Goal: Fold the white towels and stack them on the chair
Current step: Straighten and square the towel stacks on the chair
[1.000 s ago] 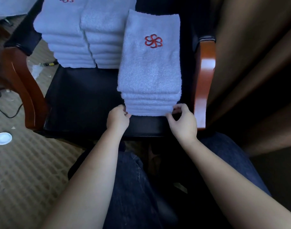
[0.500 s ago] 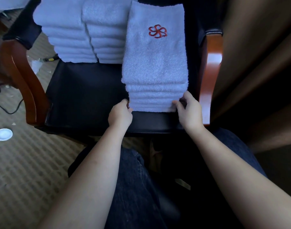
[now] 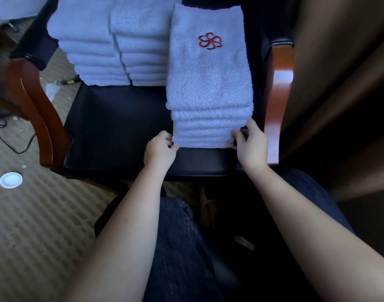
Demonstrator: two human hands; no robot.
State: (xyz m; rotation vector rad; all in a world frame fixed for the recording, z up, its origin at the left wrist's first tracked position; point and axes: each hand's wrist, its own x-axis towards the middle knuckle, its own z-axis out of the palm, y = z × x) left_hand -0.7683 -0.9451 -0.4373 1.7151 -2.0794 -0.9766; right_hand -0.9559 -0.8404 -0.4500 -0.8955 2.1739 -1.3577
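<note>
Near stack (image 3: 208,88) of folded white towels sat on right side of chair seat (image 3: 112,127), red logo (image 3: 210,41) on top towel. I saw left hand (image 3: 159,150) pinching its lower left corner, fingers curled; right hand (image 3: 251,144) gripping lower right corner. Hands apart, one each side. Back stacks (image 3: 88,40), two, stood side by side at seat rear. Armrest (image 3: 278,94) just right of near stack. White disc (image 3: 10,180) lay on carpet (image 3: 45,225), left of chair.
</note>
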